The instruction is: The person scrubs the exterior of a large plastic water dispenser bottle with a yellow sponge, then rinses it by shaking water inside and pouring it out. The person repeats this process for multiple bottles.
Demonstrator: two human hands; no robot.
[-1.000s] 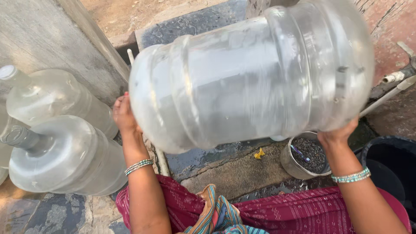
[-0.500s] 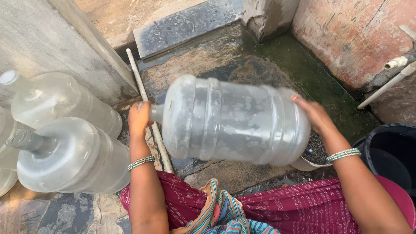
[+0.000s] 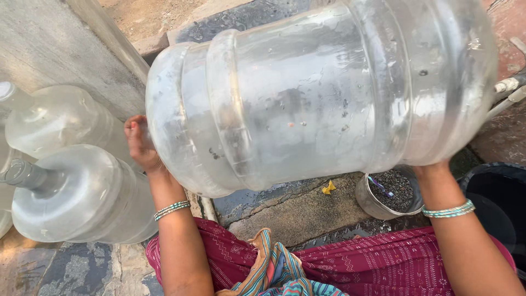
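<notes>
Clear plastic jug (image 3: 323, 98): held sideways, aloft, filling the view.
Left hand (image 3: 139, 143): grip closed around jug's neck end.
Right hand (image 3: 435, 167): supports jug's base; grip hidden, cannot tell.
Surroundings: two more jugs (image 3: 76, 192) at left; metal bowl (image 3: 389, 194) beneath; wet stone floor (image 3: 296, 208).

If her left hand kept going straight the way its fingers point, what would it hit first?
The left hand is already pressed to the neck end of the big clear jug, fingers pointing up and away from her. Sliding on that way, it would probably meet the grey concrete wall behind; depth is hard to judge.

Clear jug (image 3: 323, 98); maroon patterned skirt (image 3: 372, 263); striped cloth (image 3: 274, 271); turquoise bangles (image 3: 172, 209).
</notes>
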